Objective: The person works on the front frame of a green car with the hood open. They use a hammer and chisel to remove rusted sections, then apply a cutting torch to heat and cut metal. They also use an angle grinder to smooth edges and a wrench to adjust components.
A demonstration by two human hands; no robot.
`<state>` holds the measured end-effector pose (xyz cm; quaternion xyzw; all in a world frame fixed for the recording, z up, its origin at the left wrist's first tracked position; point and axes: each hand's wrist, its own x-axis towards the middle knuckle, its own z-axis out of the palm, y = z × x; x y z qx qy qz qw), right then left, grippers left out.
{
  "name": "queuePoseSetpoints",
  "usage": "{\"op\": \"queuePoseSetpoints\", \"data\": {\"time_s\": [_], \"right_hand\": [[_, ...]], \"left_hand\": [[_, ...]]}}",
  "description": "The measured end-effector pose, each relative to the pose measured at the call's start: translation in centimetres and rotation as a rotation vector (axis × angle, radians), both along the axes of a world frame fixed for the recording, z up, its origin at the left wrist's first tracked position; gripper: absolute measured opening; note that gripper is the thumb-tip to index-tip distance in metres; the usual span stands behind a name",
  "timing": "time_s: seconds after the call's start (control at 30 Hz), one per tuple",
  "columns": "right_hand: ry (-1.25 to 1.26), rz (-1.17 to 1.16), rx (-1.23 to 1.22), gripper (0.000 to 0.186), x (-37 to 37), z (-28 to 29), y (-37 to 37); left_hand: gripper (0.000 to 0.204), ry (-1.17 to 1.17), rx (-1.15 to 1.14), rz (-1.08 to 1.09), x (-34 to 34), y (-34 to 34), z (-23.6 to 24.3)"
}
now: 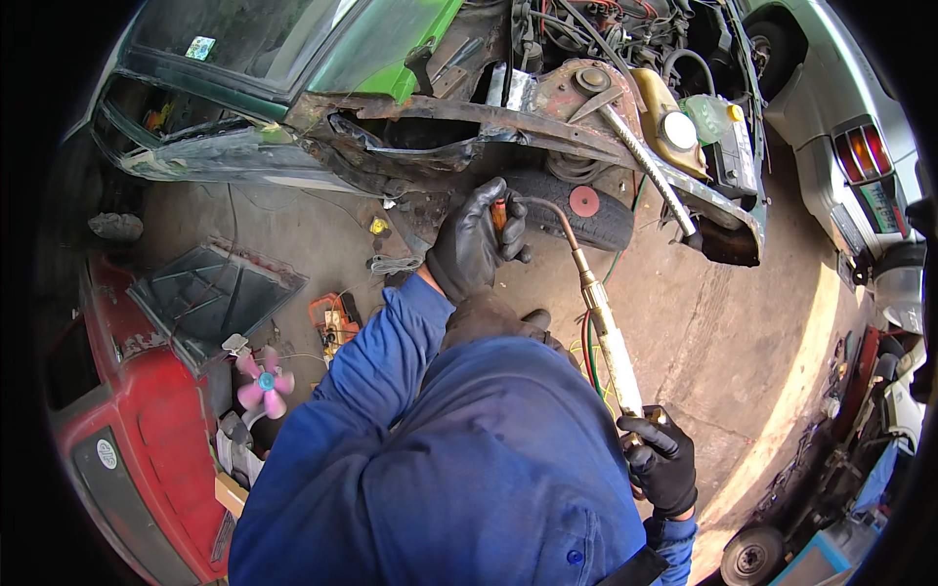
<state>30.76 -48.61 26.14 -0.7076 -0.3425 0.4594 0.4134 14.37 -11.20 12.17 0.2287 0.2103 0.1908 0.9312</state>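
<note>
My left hand, in a black glove, grips a small orange object, probably a lighter, beside the curved copper tip of a gas torch. My gloved right hand is closed around the torch's lower body near its brass valves, and red and green hoses run alongside it. A tyre with a pink disc on it lies beyond my hands, under the rusty front of a green car.
A hammer-like tool lies across the engine bay beside plastic reservoirs. At left are a red car body, a metal panel, a pink fan and an orange tool. A silver car and assorted parts line the right.
</note>
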Motion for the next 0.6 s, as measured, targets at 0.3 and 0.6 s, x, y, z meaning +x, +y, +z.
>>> {"op": "queuePoseSetpoints", "data": {"time_s": [0.3, 0.6], "right_hand": [[-0.054, -0.038, -0.024, 0.045, 1.0, -2.0, -1.0], [0.226, -0.309, -0.091, 0.065, 0.4, -4.3, 0.4]], "left_hand": [[0.031, 0.283, 0.083, -0.417, -0.6, -9.1, -0.2], [0.025, 0.257, 0.039, -0.439, 5.9, -12.8, -1.5]]}}
